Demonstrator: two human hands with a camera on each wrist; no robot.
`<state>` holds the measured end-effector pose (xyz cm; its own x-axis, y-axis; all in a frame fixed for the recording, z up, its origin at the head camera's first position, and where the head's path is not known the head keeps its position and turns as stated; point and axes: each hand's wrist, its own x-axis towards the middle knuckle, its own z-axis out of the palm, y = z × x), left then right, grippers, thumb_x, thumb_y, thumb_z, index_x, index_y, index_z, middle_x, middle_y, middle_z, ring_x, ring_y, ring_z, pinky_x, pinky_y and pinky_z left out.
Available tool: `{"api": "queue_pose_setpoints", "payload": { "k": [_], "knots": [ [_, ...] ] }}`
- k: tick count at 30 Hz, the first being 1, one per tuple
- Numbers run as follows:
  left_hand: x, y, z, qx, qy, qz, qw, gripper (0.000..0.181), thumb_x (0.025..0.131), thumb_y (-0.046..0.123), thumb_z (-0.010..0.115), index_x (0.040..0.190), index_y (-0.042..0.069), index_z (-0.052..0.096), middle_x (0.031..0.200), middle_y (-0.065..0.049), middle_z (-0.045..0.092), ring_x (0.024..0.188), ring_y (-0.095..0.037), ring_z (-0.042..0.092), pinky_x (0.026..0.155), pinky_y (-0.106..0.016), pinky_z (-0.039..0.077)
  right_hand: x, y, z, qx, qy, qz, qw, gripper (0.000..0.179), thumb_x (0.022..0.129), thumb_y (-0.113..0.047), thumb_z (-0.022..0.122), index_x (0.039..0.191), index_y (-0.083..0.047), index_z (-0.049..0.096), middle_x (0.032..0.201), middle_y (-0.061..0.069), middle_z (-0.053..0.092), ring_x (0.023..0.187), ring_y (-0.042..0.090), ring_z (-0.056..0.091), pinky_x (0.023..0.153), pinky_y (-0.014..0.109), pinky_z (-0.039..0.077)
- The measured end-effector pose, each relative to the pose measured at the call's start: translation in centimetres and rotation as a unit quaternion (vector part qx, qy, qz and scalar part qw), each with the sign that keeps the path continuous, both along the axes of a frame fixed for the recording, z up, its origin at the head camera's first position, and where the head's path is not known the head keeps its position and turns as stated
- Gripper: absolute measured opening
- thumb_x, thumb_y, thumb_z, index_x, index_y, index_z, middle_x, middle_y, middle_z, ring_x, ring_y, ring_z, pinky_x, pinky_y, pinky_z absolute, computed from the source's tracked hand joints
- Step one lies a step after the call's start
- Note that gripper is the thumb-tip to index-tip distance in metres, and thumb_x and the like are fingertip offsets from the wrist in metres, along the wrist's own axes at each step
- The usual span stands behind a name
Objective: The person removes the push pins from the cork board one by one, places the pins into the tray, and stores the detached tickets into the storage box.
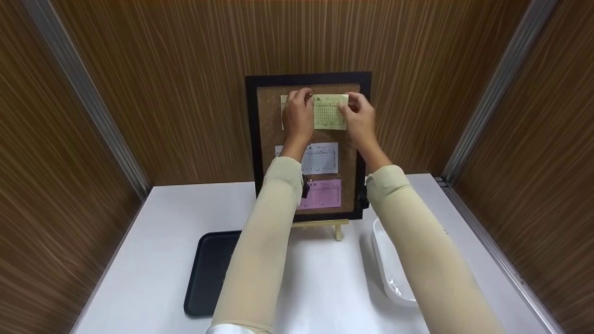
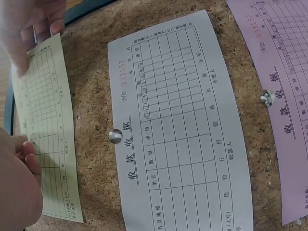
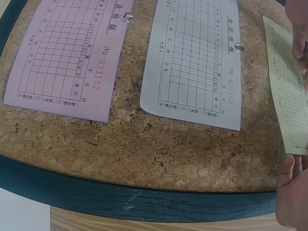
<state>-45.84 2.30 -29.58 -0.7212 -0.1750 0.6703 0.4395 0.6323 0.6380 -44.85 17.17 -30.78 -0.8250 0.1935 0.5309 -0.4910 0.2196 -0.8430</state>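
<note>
A yellow receipt slip (image 1: pixel 330 116) lies against the upper part of a framed corkboard (image 1: pixel 270 116). My right hand (image 1: pixel 362 117) pinches its upper right corner between thumb and fingers. At the middle of its top edge, my left hand (image 1: pixel 298 116) has curled fingers, with a small shiny thumbtack (image 1: pixel 310 95) at the fingertips; the hand partly hides it and covers the slip's left half. Below hangs a white receipt slip (image 2: pixel 178 120), held by a silver thumbtack (image 2: pixel 115 136). Lowest is a pink receipt slip (image 3: pixel 67 57) with its own thumbtack (image 3: pixel 127 18).
The board leans on a small wooden easel (image 1: pixel 338 232) on a white table (image 1: pixel 320 287). A black tray (image 1: pixel 209 273) stands at left, partly behind my left sleeve. At right, my right sleeve partly covers a white plastic container (image 1: pixel 387 264). Wood-grain panels (image 1: pixel 185 93) enclose the table.
</note>
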Motion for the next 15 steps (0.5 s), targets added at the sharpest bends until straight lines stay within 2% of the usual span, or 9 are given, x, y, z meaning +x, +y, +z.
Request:
{"api": "queue_pose_setpoints", "payload": {
  "k": [8, 15],
  "knots": [
    [0.20, -0.13, 0.01, 0.019, -0.022, -0.017, 0.9994, 0.022, 0.102, 0.016, 0.060, 0.120, 0.010, 0.071, 0.117, -0.005, 0.068, 0.107, -0.015, 0.065, 0.090, -0.026, 0.051, -0.07, -0.02, -0.31, -0.007, 0.009, 0.004, 0.9999, 0.026, 0.098, -0.010, 0.064, 0.122, -0.001, 0.062, 0.096, 0.002, 0.062, 0.090, 0.012, 0.057, 0.076, 0.023, 0.047],
    [0.22, -0.24, -0.12, 0.051, -0.022, -0.043, 0.9975, 0.021, 0.102, 0.015, 0.060, 0.118, 0.009, 0.072, 0.113, -0.005, 0.067, 0.105, -0.015, 0.064, 0.090, -0.025, 0.051, -0.22, 0.08, -0.42, -0.006, 0.001, 0.005, 1.0000, 0.026, 0.098, -0.010, 0.064, 0.123, -0.002, 0.063, 0.100, 0.004, 0.064, 0.092, 0.013, 0.058, 0.077, 0.024, 0.047]
  ]
}}
